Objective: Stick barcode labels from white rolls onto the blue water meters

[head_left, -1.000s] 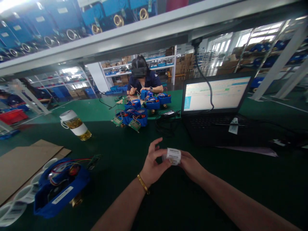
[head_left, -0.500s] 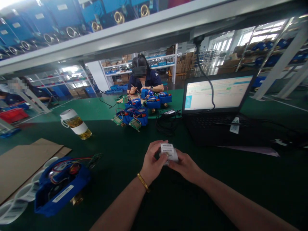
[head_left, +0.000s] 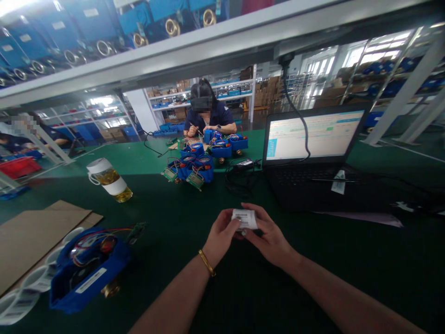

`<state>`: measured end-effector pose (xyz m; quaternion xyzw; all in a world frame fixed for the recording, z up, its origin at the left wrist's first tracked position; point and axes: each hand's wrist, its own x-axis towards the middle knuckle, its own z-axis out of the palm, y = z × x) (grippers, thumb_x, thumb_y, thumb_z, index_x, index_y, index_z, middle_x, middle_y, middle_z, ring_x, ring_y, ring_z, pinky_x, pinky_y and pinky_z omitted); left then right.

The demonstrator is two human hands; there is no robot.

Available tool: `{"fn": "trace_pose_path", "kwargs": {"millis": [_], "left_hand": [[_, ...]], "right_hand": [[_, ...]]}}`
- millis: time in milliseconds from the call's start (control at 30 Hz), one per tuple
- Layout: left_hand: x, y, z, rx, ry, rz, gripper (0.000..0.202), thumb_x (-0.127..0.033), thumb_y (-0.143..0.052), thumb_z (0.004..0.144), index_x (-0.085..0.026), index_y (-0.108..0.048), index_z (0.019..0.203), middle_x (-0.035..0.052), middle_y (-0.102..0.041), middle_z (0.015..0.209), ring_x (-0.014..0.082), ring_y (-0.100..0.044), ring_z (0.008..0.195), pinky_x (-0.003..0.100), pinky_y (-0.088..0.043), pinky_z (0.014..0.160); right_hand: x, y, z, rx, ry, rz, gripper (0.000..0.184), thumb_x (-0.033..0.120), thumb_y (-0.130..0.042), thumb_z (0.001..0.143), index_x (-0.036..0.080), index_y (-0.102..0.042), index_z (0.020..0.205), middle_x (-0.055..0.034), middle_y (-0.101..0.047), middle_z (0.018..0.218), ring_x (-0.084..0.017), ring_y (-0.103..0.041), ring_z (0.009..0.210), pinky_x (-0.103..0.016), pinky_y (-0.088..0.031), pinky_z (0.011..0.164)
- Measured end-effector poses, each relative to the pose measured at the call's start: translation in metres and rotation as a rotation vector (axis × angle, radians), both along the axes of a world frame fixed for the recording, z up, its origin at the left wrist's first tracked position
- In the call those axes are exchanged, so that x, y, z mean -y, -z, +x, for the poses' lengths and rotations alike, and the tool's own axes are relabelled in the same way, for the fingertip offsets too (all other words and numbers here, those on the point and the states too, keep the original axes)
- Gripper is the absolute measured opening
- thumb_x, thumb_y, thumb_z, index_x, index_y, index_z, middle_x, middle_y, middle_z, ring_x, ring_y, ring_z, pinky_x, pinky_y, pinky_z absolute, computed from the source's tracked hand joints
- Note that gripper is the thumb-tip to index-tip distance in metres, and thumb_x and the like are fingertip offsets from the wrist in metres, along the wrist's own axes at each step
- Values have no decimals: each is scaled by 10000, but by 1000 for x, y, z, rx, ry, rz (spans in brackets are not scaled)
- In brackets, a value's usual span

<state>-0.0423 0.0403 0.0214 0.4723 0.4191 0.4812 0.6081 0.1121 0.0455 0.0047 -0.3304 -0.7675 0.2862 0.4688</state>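
Observation:
Both my hands meet over the green table, holding a small white roll of barcode labels [head_left: 245,218] between them. My left hand [head_left: 219,235], with a gold bracelet at the wrist, pinches the roll's left side. My right hand [head_left: 267,236] wraps round its right side and underside, thumb on top. Down at the left lies a blue meter housing [head_left: 86,271] with red and black wires and a brass fitting, apart from both hands.
An open laptop [head_left: 313,139] stands behind my hands, with cables beside it. A lidded glass of tea [head_left: 108,180], a cardboard sheet [head_left: 31,236] and a strip of label backing [head_left: 21,299] lie at the left. Several blue meters [head_left: 201,162] sit before a co-worker [head_left: 207,113] across the table.
The label roll has been turned in my hands and raised a little. My left fingers, spread a second ago, have closed onto it.

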Motion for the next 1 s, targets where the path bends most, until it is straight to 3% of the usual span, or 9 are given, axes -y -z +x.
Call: {"fn": "trace_pose_path", "kwargs": {"millis": [133,333,633,733,833,1000], "left_hand": [[-1,1,1,113,-6,-40,261,-262,-596,730,-168,-521,961,43,-563,933,168,-562,845,269,-479,683],[0,2,2,171,-25,5,298,-162,-545,733,-183,-457,1017,42,-546,991,163,-551,895,325,-474,794],[6,-6,5,-85,-73,185,321,-82,-433,773,-203,-438,1071,28,-534,995,140,-541,901,304,-462,842],[6,-4,6,-30,-86,174,369,-73,-445,776,-207,-397,1116,43,-528,1042,147,-545,945,327,-457,863],[3,-1,5,64,-138,158,306,-104,-524,755,-203,-396,1015,49,-528,1034,160,-555,955,349,-464,851],[2,5,5,-103,-132,194,183,-100,-558,726,-169,-481,878,30,-551,890,140,-564,838,323,-479,796]], "right_hand": [[-1,0,2,11,24,-36,262,366,-507,884,196,-584,1068,-102,-387,1264,-267,-426,1131,-399,-424,911],[3,1,-3,-25,-10,-72,299,357,-336,963,219,-554,1115,-80,-368,1274,-237,-345,1206,-374,-360,990],[5,0,-5,51,-59,-133,318,286,-345,951,245,-478,1236,-69,-357,1279,-231,-399,1158,-373,-386,975],[2,2,-5,9,-67,-115,299,294,-362,946,252,-525,1193,-66,-400,1244,-239,-399,1159,-379,-376,980],[-2,4,-4,-45,-40,-124,271,314,-384,939,246,-578,1115,-71,-444,1196,-241,-414,1149,-378,-380,973],[-4,7,-4,-88,-54,-181,262,391,-429,904,225,-609,997,-80,-479,1170,-248,-439,1133,-384,-378,980]]}}
